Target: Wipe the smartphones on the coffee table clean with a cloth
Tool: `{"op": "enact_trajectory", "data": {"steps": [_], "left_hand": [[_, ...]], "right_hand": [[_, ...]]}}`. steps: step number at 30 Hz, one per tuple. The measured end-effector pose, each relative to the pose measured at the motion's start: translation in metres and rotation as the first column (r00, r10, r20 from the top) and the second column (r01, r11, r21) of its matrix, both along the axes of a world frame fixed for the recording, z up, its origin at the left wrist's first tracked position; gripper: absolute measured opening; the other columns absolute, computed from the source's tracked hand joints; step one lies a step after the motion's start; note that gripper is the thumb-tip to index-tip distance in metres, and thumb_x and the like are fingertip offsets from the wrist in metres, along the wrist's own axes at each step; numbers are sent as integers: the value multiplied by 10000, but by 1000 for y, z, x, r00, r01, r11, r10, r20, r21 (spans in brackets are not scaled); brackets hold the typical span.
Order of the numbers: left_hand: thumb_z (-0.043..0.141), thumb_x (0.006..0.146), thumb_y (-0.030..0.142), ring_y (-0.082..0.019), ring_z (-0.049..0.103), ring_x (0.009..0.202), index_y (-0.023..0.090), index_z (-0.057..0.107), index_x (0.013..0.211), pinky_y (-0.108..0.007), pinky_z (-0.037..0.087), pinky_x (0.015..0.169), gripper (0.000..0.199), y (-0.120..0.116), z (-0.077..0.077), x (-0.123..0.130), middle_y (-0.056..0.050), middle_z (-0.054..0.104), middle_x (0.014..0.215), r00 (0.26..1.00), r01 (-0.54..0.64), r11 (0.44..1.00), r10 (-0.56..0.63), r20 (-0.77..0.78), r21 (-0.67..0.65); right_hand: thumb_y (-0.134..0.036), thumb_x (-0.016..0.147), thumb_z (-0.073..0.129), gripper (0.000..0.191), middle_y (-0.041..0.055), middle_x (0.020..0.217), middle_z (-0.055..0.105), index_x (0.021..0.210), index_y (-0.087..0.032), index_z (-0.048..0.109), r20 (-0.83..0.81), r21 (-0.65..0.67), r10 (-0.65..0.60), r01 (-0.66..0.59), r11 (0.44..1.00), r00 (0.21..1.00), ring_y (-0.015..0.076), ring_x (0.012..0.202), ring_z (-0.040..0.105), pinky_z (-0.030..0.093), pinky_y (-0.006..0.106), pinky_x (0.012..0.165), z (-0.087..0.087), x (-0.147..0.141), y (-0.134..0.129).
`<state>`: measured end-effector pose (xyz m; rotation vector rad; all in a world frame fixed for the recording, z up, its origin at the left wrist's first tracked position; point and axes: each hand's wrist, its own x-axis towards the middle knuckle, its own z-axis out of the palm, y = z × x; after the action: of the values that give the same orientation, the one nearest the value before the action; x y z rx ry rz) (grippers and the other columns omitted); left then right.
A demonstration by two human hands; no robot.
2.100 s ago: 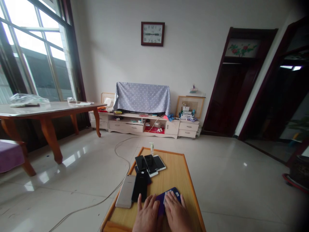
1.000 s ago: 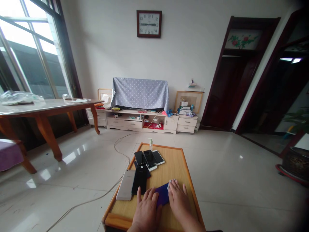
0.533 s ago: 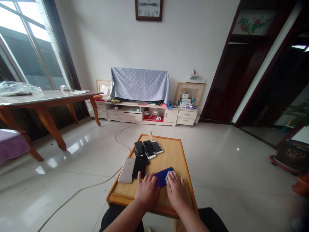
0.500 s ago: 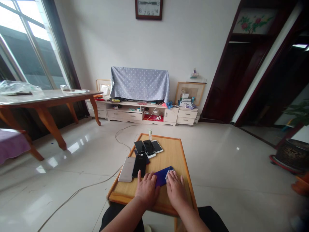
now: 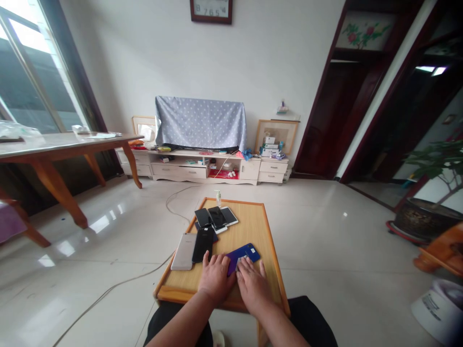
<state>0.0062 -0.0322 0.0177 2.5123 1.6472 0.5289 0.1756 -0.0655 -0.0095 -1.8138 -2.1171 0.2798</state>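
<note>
Seven or eight phones lie on a low rectangular wooden table (image 5: 249,226) with an orange-brown rim. Left hand (image 5: 216,278): flat, palm down, fingers spread, closed on nothing, just against one end of a glossy blue smartphone (image 5: 249,252). Right hand (image 5: 253,285): likewise open, pressed flat over that phone's near end. The phone lies at a slant on the table's near half. A small pale item (image 5: 241,262) shows at the right fingers — too small to identify. Farther up, two black smartphones (image 5: 210,217) overlap white ones (image 5: 229,216); a black slab phone (image 5: 202,245) and a champagne-gold phone (image 5: 183,251) lie side by side, just left of the hands.
</note>
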Motion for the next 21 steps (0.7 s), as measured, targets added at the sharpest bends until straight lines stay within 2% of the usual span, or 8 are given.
{"op": "enact_trajectory", "data": {"steps": [5, 7, 12, 14, 18, 21], "left_hand": [[544, 900, 440, -281, 549, 1189, 279, 609, 1097, -565, 98, 1214, 262, 1, -1, 0, -56, 643, 1258, 1000, 2, 1000, -2, 4, 11], [554, 893, 433, -282, 549, 1190, 279, 609, 1094, -564, 111, 1210, 259, 1, -2, 0, -56, 642, 1264, 1000, 2, 1000, -2, 10, 13], [530, 909, 417, -275, 553, 1188, 284, 608, 1084, -552, 137, 1203, 233, 1, -4, -1, -49, 650, 1251, 1000, 1, 1000, -2, 21, 12], [530, 908, 419, -275, 552, 1191, 286, 605, 1087, -549, 138, 1202, 235, 1, -3, -2, -48, 646, 1261, 1000, 1, 1000, -1, 21, 12], [559, 887, 427, -279, 552, 1193, 283, 600, 1099, -539, 165, 1191, 260, 1, -2, -3, -51, 642, 1270, 1000, -2, 1000, 2, 20, 6], [567, 881, 428, -282, 551, 1194, 274, 598, 1099, -524, 217, 1164, 269, 1, -1, -3, -60, 643, 1268, 1000, -10, 1000, 10, 23, -3]], "right_hand": [[-341, 1046, 226, 542, 101, 1564, 423, 1493, -155, 470, 77, -6, -210, 211, 977, 975, 260, 1487, 315, 86, 547, 1239, 1, 24, 13], [-351, 1044, 243, 542, 106, 1564, 424, 1486, -150, 483, 77, -3, -192, 193, 981, 978, 265, 1489, 311, 94, 526, 1243, -1, 20, 11], [-361, 1054, 259, 510, 61, 1550, 452, 1476, -212, 504, 9, 29, 32, -32, 999, 999, 228, 1479, 332, 95, 468, 1253, -5, -4, -2], [-340, 1055, 256, 497, 47, 1532, 481, 1464, -234, 516, 10, 35, 18, -19, 999, 1000, 213, 1465, 361, 77, 483, 1254, -2, -1, 0], [-301, 1041, 258, 504, 85, 1532, 479, 1459, -193, 519, 43, 33, -122, 121, 992, 992, 248, 1468, 356, 79, 553, 1240, 4, 13, 14], [-293, 1029, 287, 505, 102, 1539, 467, 1461, -168, 518, 51, 24, -104, 103, 994, 993, 252, 1476, 338, 139, 506, 1241, 1, 6, 16]]}}
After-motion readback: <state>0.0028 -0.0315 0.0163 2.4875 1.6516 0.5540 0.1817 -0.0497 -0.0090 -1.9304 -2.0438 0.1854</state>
